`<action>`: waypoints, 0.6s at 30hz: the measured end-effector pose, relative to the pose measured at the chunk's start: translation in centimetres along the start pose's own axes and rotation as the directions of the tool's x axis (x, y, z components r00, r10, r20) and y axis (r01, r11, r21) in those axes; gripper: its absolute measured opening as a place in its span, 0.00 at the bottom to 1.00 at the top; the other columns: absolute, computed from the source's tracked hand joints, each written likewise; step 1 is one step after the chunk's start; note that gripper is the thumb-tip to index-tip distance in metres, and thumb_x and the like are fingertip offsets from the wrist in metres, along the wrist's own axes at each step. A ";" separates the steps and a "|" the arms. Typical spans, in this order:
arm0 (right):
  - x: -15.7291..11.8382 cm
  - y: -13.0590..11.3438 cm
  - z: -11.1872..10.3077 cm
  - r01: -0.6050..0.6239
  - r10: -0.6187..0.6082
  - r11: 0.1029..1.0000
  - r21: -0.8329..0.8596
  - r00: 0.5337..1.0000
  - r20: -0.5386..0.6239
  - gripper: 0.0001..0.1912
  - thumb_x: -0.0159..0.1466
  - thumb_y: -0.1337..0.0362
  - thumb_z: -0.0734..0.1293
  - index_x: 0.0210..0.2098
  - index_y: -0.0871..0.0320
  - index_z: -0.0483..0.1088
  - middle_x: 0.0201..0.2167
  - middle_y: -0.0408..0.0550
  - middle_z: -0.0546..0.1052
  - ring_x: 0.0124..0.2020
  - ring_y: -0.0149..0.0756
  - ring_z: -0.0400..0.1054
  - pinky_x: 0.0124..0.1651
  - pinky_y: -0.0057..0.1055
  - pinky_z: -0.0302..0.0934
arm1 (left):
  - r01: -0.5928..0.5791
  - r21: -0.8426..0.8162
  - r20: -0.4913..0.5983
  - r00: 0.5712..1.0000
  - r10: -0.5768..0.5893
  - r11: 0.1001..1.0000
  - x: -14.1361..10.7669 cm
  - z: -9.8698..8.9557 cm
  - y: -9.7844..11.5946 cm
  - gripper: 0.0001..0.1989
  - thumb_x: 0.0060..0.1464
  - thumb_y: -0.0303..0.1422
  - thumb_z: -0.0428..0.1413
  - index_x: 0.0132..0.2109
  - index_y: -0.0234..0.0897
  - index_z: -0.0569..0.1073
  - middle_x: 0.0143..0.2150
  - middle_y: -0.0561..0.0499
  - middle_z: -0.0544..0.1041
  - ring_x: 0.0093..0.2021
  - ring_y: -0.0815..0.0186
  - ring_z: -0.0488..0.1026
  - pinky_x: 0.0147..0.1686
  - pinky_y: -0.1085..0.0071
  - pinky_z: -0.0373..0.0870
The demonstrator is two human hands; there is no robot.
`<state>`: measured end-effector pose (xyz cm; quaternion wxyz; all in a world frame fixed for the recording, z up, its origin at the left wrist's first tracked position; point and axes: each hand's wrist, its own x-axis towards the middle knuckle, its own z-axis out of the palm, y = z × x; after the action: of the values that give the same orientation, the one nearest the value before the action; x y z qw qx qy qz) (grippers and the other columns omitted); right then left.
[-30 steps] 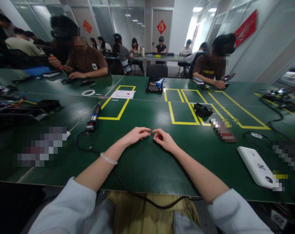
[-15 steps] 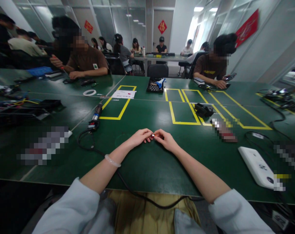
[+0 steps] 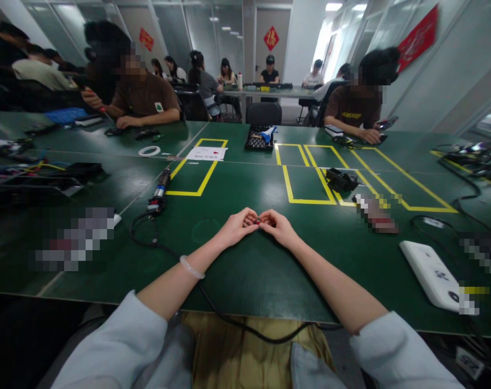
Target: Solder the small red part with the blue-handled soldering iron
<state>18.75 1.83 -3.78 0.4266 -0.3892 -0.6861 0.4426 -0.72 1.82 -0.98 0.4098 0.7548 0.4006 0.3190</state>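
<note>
Over the green table [image 3: 245, 270], my left hand [image 3: 240, 227] and my right hand [image 3: 278, 227] meet fingertip to fingertip. Between them is a tiny dark and red piece [image 3: 257, 221], too small for me to name. Both hands are closed in a pinch on it, and the fingers hide most of its shape. A pale bracelet [image 3: 192, 267] circles my left wrist. Left of my hands lies a cylindrical electric screwdriver [image 3: 161, 189] with a black cable [image 3: 164, 247] running toward me and over the table edge.
A black tray [image 3: 251, 145] with a blue-handled tool stands at the far side. A black part [image 3: 341, 180] sits by the yellow tape outlines. To the right lies a white power bank [image 3: 429, 275]; a white tape ring [image 3: 149, 151] lies left. Two people work across the table.
My fingers have shifted around the small piece, and my left thumb now shows in front, meeting the right thumb. The view has tilted slightly.
</note>
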 end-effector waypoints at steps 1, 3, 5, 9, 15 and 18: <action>0.0 0.0 0.0 -0.007 0.007 1.000 0.007 1.000 -0.005 0.14 0.57 0.59 0.69 0.40 0.58 0.68 0.31 0.43 0.73 0.26 0.28 0.63 0.31 0.28 0.58 | 0.001 0.006 0.004 1.000 -0.001 1.000 0.0 0.0 0.0 0.12 0.53 0.36 0.58 0.43 0.35 0.69 0.38 0.50 0.75 0.36 0.68 0.72 0.36 0.72 0.69; 0.0 -0.1 -0.1 -0.026 0.026 1.000 -0.005 1.000 -0.005 0.14 0.56 0.59 0.70 0.39 0.59 0.69 0.28 0.42 0.72 0.25 0.28 0.61 0.30 0.27 0.58 | -0.015 0.027 0.038 0.999 0.013 1.000 0.0 -0.1 0.0 0.10 0.54 0.35 0.56 0.43 0.36 0.69 0.39 0.49 0.75 0.37 0.68 0.72 0.38 0.71 0.69; 0.0 -0.1 -0.1 -0.038 0.038 0.999 -0.034 0.999 -0.005 0.13 0.56 0.58 0.70 0.38 0.59 0.69 0.25 0.40 0.69 0.24 0.28 0.60 0.29 0.27 0.56 | -0.065 0.100 0.070 0.996 0.058 0.993 0.2 -0.9 0.1 0.11 0.54 0.35 0.56 0.44 0.36 0.69 0.42 0.48 0.75 0.40 0.66 0.73 0.42 0.68 0.69; -0.1 -0.2 -0.2 -0.029 0.029 0.998 -0.054 1.000 -0.009 0.12 0.58 0.58 0.69 0.38 0.59 0.70 0.26 0.41 0.70 0.24 0.27 0.59 0.29 0.26 0.55 | -0.076 0.478 -0.034 0.994 0.104 0.875 0.5 -5.4 -0.6 0.18 0.53 0.42 0.58 0.49 0.39 0.71 0.49 0.46 0.73 0.51 0.59 0.69 0.53 0.62 0.64; -0.1 -0.5 -0.2 -0.026 0.026 0.996 -0.083 1.000 -0.007 0.12 0.59 0.57 0.68 0.38 0.59 0.70 0.27 0.42 0.71 0.25 0.28 0.59 0.30 0.27 0.56 | 0.575 0.683 -0.637 0.770 -0.017 0.450 -2.5 -15.4 -4.7 0.29 0.57 0.43 0.54 0.60 0.30 0.64 0.60 0.36 0.64 0.59 0.44 0.61 0.57 0.52 0.56; -0.1 -0.4 -0.1 -0.037 0.037 0.996 -0.080 0.999 0.002 0.13 0.59 0.56 0.68 0.38 0.59 0.71 0.26 0.42 0.71 0.25 0.28 0.60 0.30 0.27 0.56 | 0.788 0.524 -0.762 0.603 -0.237 0.322 -4.6 -18.3 -6.0 0.34 0.56 0.45 0.55 0.60 0.24 0.60 0.62 0.32 0.61 0.59 0.40 0.61 0.53 0.49 0.60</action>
<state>18.86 1.64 -3.35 0.4014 -0.4179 -0.6965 0.4233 -19.81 6.54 1.49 -0.0556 0.5396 0.8295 0.1333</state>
